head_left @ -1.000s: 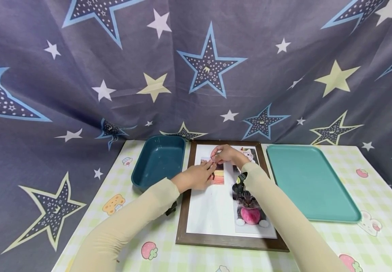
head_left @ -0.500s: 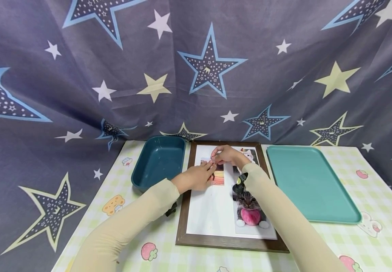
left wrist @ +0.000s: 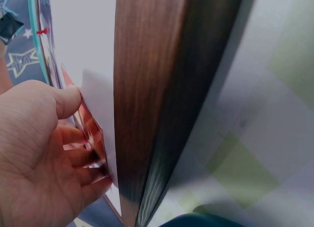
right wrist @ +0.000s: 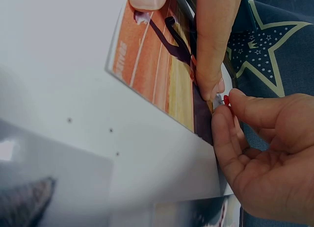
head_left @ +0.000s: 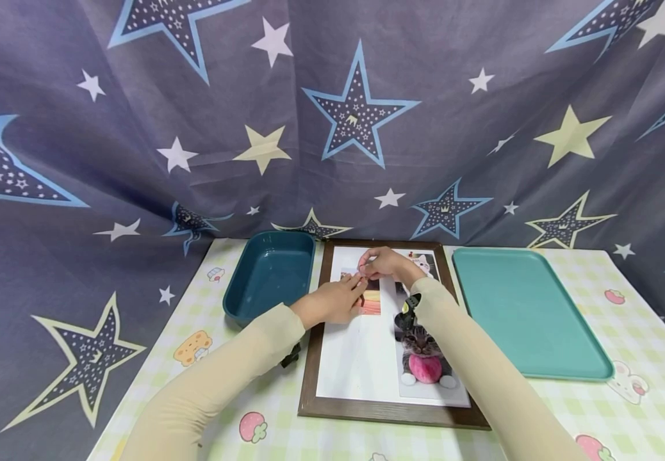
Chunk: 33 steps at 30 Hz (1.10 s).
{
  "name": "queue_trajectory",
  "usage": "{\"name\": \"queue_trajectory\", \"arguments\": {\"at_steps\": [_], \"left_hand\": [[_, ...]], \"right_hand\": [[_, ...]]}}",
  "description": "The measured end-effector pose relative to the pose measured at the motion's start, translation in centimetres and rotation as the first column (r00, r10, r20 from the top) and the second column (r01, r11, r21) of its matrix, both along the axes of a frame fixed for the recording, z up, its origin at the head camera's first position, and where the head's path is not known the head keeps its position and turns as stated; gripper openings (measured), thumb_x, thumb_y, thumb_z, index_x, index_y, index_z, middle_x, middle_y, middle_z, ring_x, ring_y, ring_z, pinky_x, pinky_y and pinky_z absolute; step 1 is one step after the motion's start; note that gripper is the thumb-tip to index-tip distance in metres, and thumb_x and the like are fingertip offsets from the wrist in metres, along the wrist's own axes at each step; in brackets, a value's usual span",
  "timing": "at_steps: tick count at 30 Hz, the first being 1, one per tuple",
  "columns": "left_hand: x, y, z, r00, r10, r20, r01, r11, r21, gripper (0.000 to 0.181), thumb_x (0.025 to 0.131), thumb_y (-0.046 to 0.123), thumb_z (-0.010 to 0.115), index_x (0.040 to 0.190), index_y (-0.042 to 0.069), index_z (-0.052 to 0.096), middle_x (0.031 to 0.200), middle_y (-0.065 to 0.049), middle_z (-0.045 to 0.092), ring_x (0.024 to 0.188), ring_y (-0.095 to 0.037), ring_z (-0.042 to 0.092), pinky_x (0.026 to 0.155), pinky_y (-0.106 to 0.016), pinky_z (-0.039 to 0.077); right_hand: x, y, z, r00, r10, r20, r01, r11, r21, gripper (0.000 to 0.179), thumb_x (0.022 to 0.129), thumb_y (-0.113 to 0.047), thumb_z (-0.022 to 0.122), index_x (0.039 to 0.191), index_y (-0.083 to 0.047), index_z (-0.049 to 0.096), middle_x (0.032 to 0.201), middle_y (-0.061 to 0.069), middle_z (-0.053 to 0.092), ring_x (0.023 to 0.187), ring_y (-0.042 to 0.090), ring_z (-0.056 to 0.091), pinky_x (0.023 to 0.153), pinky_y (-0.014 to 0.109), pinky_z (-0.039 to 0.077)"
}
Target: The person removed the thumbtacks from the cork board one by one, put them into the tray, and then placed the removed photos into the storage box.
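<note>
A brown-framed white board (head_left: 355, 371) lies on the table. On its upper left part is an orange and yellow photo (head_left: 371, 303) with a dark figure. My left hand (head_left: 337, 301) rests on this photo, fingers spread across it and thumb (left wrist: 67, 100) near its edge. At the photo's top edge, my right hand (head_left: 384, 262) pinches a red push pin (right wrist: 226, 100) between thumb and forefinger. One left fingertip (right wrist: 210, 89) lies right beside the pin. The pin's point is mostly hidden by fingers.
A cat photo (head_left: 425, 365) lies at the board's lower right, partly under the right sleeve. Another photo (head_left: 425, 261), with a red pin at its top, is above it. A dark teal bin (head_left: 234, 301) stands left; a green tray (head_left: 531, 307) lies right.
</note>
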State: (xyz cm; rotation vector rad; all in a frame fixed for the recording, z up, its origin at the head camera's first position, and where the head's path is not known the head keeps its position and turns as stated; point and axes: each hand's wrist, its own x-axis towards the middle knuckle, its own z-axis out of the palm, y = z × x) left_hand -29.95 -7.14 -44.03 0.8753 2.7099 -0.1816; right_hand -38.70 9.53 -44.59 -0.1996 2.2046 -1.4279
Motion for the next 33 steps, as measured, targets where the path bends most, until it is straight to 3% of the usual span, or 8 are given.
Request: {"name": "queue_trajectory", "arguments": {"at_steps": [11,22,33], "left_hand": [[-0.09,0.01,-0.07,1.000,0.001,0.008,-0.001,1.000,0.001,0.064,0.110,0.041,0.039,0.163,0.011,0.021,0.171,-0.011,0.013,0.157,-0.030,0.021,0.123,-0.042,0.034],[-0.05,0.00,0.04,1.000,-0.001,0.006,0.001,1.000,0.010,0.062,0.111,0.039,0.037,0.163,0.010,0.020,0.171,-0.011,0.013,0.157,-0.032,0.021,0.123,-0.042,0.034],[0.13,0.04,0.15,1.000,0.008,0.012,-0.008,1.000,0.008,0.064,0.110,0.041,0.040,0.163,0.011,0.022,0.171,-0.012,0.014,0.157,-0.031,0.022,0.122,-0.042,0.035]], "right_hand": [[-0.09,0.23,-0.12,1.000,-0.004,-0.004,0.004,1.000,-0.004,0.019,0.098,0.002,0.062,0.117,0.006,0.061,0.087,0.006,0.067,0.080,0.013,0.064,0.076,0.024,0.057],[-0.27,0.24,-0.11,1.000,-0.012,0.011,0.012,1.000,-0.015,0.021,0.099,0.000,0.061,0.119,0.005,0.060,0.092,0.006,0.067,0.086,0.015,0.065,0.094,0.036,0.058],[-0.19,0.36,-0.14,1.000,-0.005,0.019,0.006,1.000,-0.027,0.022,0.099,0.001,0.060,0.121,0.006,0.059,0.091,0.005,0.067,0.084,0.014,0.064,0.087,0.030,0.059]]}}
